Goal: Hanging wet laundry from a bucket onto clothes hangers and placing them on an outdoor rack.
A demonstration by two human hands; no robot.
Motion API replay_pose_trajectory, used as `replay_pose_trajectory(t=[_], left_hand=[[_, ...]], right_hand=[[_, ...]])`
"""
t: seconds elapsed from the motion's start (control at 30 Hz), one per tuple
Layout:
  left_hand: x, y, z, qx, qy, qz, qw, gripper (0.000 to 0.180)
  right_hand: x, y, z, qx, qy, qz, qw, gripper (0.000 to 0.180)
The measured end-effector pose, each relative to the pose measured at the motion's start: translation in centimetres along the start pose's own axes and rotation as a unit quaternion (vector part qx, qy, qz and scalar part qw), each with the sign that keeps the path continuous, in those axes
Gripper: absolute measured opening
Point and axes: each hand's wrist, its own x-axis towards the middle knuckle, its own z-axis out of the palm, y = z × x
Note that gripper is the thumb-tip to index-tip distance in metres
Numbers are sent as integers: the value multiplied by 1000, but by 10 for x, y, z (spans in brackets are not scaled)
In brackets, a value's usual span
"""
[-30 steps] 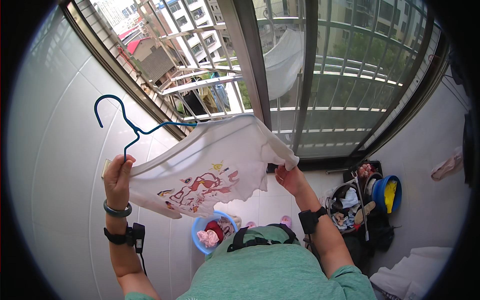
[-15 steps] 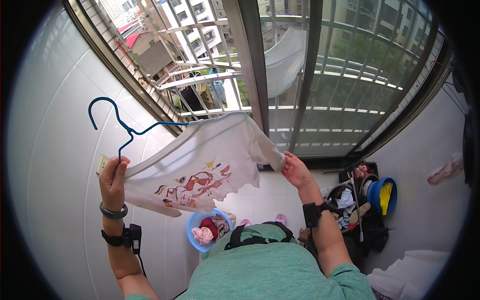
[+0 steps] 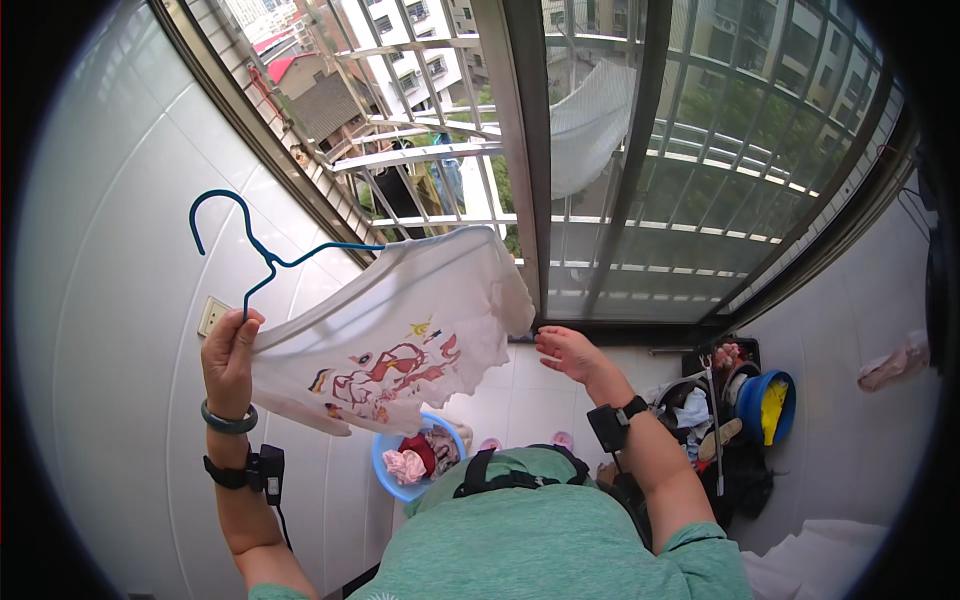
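Observation:
A blue clothes hanger (image 3: pixel 272 258) hangs in the air at the left, its hook pointing up and left. Draped over it is a white shirt (image 3: pixel 440 290) with a red and yellow print on its front. My left hand (image 3: pixel 230 358) is closed round the hanger's near arm, right at the shirt's edge. Just beyond the shirt's right sleeve, my right hand (image 3: pixel 570 353) holds nothing; its fingers are loosely bent and apart, close to the cloth. The part of the hanger inside the shirt is covered.
On the floor stands a light-blue basin (image 3: pixel 385 478) holding pink and red clothes. A blue bucket (image 3: pixel 785 385) with a yellow cloth sits among piled items at the right. Ahead are a sliding window (image 3: pixel 525 150) and metal bars; a socket (image 3: pixel 212 316) is on the left wall.
My right hand has let go of the shirt's sleeve and moved slightly left and down. The sleeve has dropped a little. My left hand keeps its hold on the hanger.

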Motion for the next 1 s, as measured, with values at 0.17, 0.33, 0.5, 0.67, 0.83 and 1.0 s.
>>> replay_pose_trajectory(t=[0.17,0.33,0.5,0.67,0.83,1.0], left_hand=[[-3,6,-4,22,3,1,1000,14],[-8,4,-10,26,9,-20,999,14],[-12,-3,-10,8,28,-24,999,14],[-27,-18,-28,30,54,-63,996,15],[-25,-29,-25,-15,56,-90,994,15],[-38,-20,-29,-2,63,-80,995,15]], right_hand=[[19,23,26,32,-57,21,998,31],[29,22,30,162,-47,-90,982,25],[16,-5,21,113,-44,-110,987,21],[-41,-102,8,271,-127,-223,928,17],[-36,-112,-55,-28,58,-151,986,17],[-90,-152,5,184,-84,-340,918,15]])
